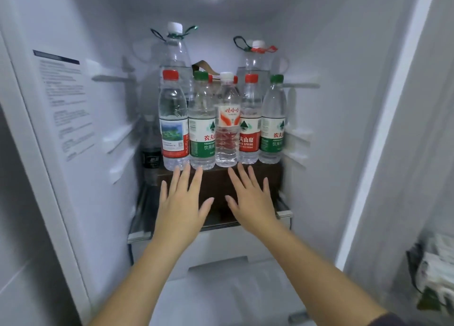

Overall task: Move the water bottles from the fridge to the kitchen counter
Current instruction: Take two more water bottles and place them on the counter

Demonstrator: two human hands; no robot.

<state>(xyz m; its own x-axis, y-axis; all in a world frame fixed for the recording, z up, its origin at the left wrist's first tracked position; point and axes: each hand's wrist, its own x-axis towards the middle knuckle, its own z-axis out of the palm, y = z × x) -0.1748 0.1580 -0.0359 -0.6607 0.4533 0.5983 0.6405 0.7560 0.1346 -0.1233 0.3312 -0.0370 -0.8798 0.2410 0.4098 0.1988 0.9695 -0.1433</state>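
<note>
Both hands reaching into fridge, empty, fingers spread, palms down.
Left hand point(180, 200) and right hand point(250, 199) hover just below a row of five water bottles point(226, 126), gripping nothing. Bottles stand upright, long axes vertical, caps up, labels facing camera, on a dark brown box point(218, 180) on the fridge shelf point(140, 236). Two taller bottles point(175, 52) behind, lower halves hidden. Dark bottle point(150, 143) at left half hidden, blurred. Sticker point(65, 99) text on left wall unreadable.
</note>
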